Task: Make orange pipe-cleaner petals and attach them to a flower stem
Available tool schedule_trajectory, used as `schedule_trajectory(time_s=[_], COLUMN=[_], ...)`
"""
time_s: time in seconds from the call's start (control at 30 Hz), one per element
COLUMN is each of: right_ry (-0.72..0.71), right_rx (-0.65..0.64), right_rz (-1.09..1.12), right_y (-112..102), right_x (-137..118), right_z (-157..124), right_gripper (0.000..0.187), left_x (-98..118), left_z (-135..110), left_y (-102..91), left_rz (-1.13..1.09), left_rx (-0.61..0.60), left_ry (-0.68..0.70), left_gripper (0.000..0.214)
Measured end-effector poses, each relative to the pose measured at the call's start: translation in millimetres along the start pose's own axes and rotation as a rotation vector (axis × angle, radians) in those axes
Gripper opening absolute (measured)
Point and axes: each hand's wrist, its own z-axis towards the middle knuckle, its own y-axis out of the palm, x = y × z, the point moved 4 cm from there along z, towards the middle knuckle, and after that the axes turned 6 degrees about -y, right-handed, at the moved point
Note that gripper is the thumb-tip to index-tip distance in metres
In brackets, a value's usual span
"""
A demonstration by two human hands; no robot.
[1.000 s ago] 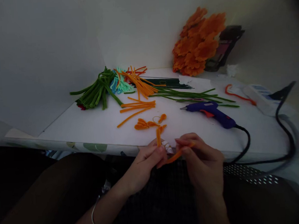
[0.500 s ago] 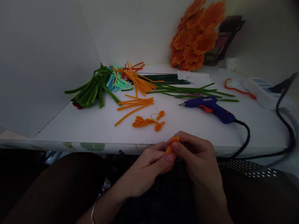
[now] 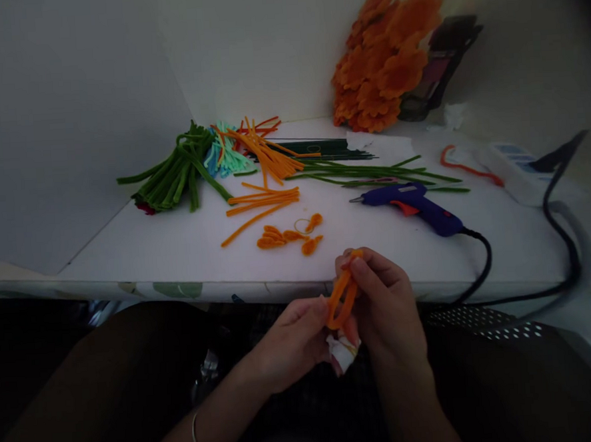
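Both hands meet just in front of the near edge of the table (image 3: pixel 187 254), above the lap. The right hand (image 3: pixel 387 309) pinches the top of an orange pipe cleaner (image 3: pixel 341 299) between thumb and fingertips, and the left hand (image 3: pixel 293 342) grips its lower end the same way, so the piece stands nearly upright between them, bent into a narrow loop. A small white scrap (image 3: pixel 341 353) shows just below the loop where the two hands touch; which hand has it cannot be told. A bracelet (image 3: pixel 199 441) sits on the left wrist. On the table just beyond the hands lie several small orange loops (image 3: pixel 282 237), and farther back a few straight orange strips (image 3: pixel 261 202). At the far left is a bundle of green stems (image 3: pixel 170 180), with a teal bunch (image 3: pixel 224 157) and more orange lengths (image 3: pixel 266 155) beside it. Thin green wires (image 3: pixel 373 173) lie across the middle, and a blue glue gun (image 3: pixel 415 207) rests to the right of the loops, nozzle pointing left, its black cord (image 3: pixel 484 263) running off the near edge. A power strip (image 3: pixel 510 164) lies at the far right, and a cluster of orange flowers (image 3: pixel 385 49) leans against the back wall.
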Motion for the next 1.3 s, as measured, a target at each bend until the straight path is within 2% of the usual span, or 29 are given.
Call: schedule_trajectory(time_s=[0.1,0.2,0.43,0.5,0.6,0.63,0.7,0.77,0.87,1.0,1.3], right_ry=[-0.005,-0.038,-0.116,-0.174,-0.370,-0.471,-0.628,-0.766,-0.900,-0.948,-0.923], right_rx=[0.046,0.065,0.015,-0.033,-0.205,-0.286,-0.434,-0.487,-0.450,-0.428,-0.409], right_rz=[-0.002,-0.014,-0.029,-0.058,-0.172,-0.264,-0.590,-0.820,-0.965,-1.053,-1.059], right_y=[-0.5,-0.7,3.4,1.7,-1.8,-2.2,-1.5,-1.6,-2.3,-1.3,0.3], right_x=[1.2,0.6,-0.5,-2.5,-13.0,-18.1,-24.0,-27.6,-29.3,-24.4,-21.3], right_z=[-2.2,-2.9,-4.3,-4.2,-5.1,-6.6,-10.0,-13.2,-16.4,-18.2,-21.2], right_gripper=[0.015,0.015,0.014,0.013,0.005,0.006,0.018,0.028,0.033,0.033,0.031], left_x=[-1.7,-2.4,-1.2,2.4,15.4,21.4,33.2,42.7,50.3,50.0,45.3], left_z=[1.3,0.0,-1.5,-2.3,-6.6,-8.7,-13.0,-16.7,-21.2,-25.1,-26.2], left_y=[-0.9,-2.2,0.6,-1.8,-9.6,-11.9,-13.6,-11.7,-6.8,-4.8,-14.6], left_rz=[0.029,0.063,0.024,0.042,0.134,0.180,0.290,0.429,0.659,0.874,0.724], left_rx=[0.055,0.109,0.111,0.146,0.267,0.309,0.362,0.386,0.438,0.535,0.581], left_ry=[0.037,0.013,-0.012,0.004,0.067,0.097,0.150,0.187,0.241,0.318,0.339], left_gripper=[0.054,0.054,0.052,0.051,0.042,0.038,0.031,0.028,0.025,0.019,0.012])
